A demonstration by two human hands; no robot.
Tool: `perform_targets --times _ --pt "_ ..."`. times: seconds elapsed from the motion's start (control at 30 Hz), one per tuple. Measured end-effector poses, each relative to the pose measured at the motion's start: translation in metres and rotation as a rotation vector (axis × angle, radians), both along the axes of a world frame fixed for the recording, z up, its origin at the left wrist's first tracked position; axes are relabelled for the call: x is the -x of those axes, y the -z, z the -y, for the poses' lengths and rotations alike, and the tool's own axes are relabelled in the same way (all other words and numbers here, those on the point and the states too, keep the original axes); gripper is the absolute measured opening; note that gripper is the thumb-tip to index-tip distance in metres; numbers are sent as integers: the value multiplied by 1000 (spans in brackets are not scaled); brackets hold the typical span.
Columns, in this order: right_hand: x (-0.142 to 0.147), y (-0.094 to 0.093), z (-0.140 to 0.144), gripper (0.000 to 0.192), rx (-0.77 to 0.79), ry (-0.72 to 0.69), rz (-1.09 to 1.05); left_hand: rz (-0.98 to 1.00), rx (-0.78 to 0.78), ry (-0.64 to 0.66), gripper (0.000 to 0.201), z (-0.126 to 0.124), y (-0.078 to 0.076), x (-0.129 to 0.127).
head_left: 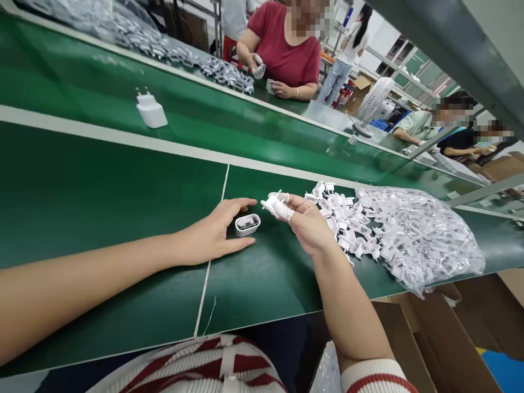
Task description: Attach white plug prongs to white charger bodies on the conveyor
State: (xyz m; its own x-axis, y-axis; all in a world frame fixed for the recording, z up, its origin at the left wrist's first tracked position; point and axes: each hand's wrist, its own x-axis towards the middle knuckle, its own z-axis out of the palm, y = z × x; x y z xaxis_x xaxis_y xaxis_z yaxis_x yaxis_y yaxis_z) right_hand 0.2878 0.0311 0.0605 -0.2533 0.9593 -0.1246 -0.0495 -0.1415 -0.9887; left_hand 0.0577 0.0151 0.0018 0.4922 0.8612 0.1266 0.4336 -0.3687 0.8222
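My left hand [215,232] rests on the green work surface [102,196] and curls around an open white charger shell [248,224], thumb and forefinger on either side of it. My right hand [305,221], with a white wrap on one fingertip, pinches a small white plug cap [273,203] just right of the shell. A heap of the same white plug caps [341,218] lies right beside my right hand, spilling from a clear plastic bag [413,234].
A finished white charger [150,111] stands on the green conveyor belt behind. A person in a red top works across the belt beside several white parts [229,73]. More people, a white fan [374,101] and cardboard boxes [446,338] are to the right.
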Motion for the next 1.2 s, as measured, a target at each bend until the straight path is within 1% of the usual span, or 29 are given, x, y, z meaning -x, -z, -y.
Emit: perform_targets --times 0.07,0.1,0.13,0.2,0.3,0.43,0.5,0.53,0.6,0.67,0.73,0.77,0.8,0.87,0.97,1.03,1.1,1.2 --pt "4 2 2 37 6 -6 8 33 -17 -19 54 -4 0 0" --pt "6 4 3 36 -8 -3 24 54 -26 -2 46 -6 0 0" --pt "7 5 4 34 -38 4 52 74 -36 25 39 -7 0 -1" --pt "9 8 6 32 -138 19 139 106 -51 62 34 -7 0 -1" --pt "10 10 8 28 -249 2 191 127 -60 52 35 -6 1 -1" --pt "9 11 8 22 -304 -33 61 143 -36 54 34 -7 2 0" --pt "10 13 7 22 -370 -58 56 154 -21 62 32 -9 3 1" --pt "11 14 7 21 -413 -68 94 161 -15 65 31 -9 4 1" --pt "12 15 9 17 -517 -62 237 174 2 68 29 -10 4 1" --pt "14 14 12 28 -612 -17 382 184 21 60 29 -10 5 0" --pt "14 12 16 40 -660 31 434 194 28 45 29 -10 6 -1" --pt "14 11 18 42 -670 43 438 196 27 38 29 -10 7 -1" --pt "14 10 19 40 -678 39 446 193 26 35 29 -10 7 -1" --pt "14 7 20 33 -709 -14 506 181 23 42 29 -11 6 -2" --pt "16 6 20 25 -823 -139 648 179 15 52 26 -11 4 -2" --pt "19 7 19 26 -896 -183 694 182 7 55 24 -11 3 -2" --pt "21 8 19 28 -928 -180 711 179 -1 59 23 -11 3 -2" --pt "23 9 20 28 -966 -127 749 190 -13 61 22 -12 4 -2"
